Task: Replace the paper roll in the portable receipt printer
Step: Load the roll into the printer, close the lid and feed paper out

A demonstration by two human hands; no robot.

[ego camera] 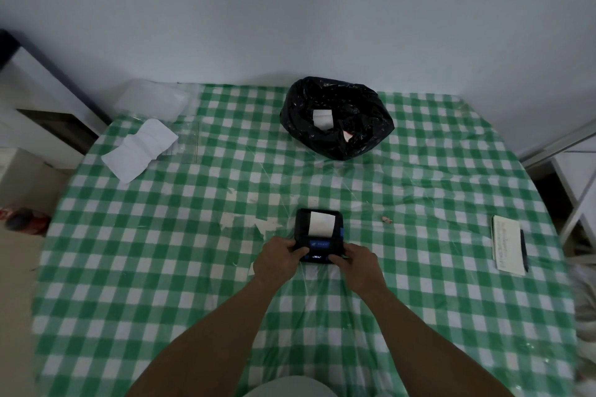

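Left hand [276, 259]: grip closed on the near-left corner of the receipt printer [319, 235], thumb lying over its top face. Right hand [358, 264]: grip closed on the near-right corner, fingers curled around the edge. Printer is black, lying flat on the green-checked counter [161, 267], near centre. White paper strip [321, 223] lies over its far half; blue panel and a small lit display on the near half. Far centre: black plastic bag [335, 118] with a white scrap inside. Far left: loose white paper [138, 148]. Right: notepad [508, 245] with pen [524, 250]
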